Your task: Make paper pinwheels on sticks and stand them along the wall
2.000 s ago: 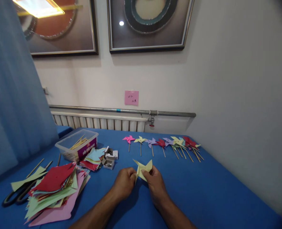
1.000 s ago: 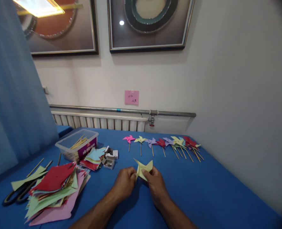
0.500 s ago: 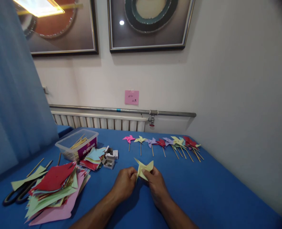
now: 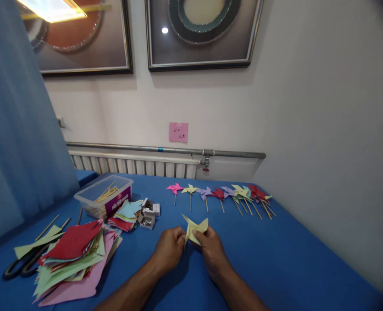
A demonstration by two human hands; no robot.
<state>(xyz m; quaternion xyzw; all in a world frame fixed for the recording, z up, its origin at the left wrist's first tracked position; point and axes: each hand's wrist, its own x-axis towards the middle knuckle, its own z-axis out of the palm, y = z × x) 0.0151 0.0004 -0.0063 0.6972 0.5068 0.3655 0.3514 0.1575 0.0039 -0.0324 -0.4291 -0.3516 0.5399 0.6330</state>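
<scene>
Above blue tablecloth (image 4: 275,259): left hand (image 4: 169,248) & right hand (image 4: 212,250) both pinched shut on yellow paper pinwheel (image 4: 195,228); fingers curled.

The left hand (image 4: 170,247) and right hand (image 4: 212,249) are covering the lower part of the pinwheel (image 4: 196,227). Paper (image 4: 76,252) is overlapping the scissors (image 4: 16,267). The top edge is cutting off both frames (image 4: 204,39). Writing on the note (image 4: 178,131) is showing too small to read.
</scene>
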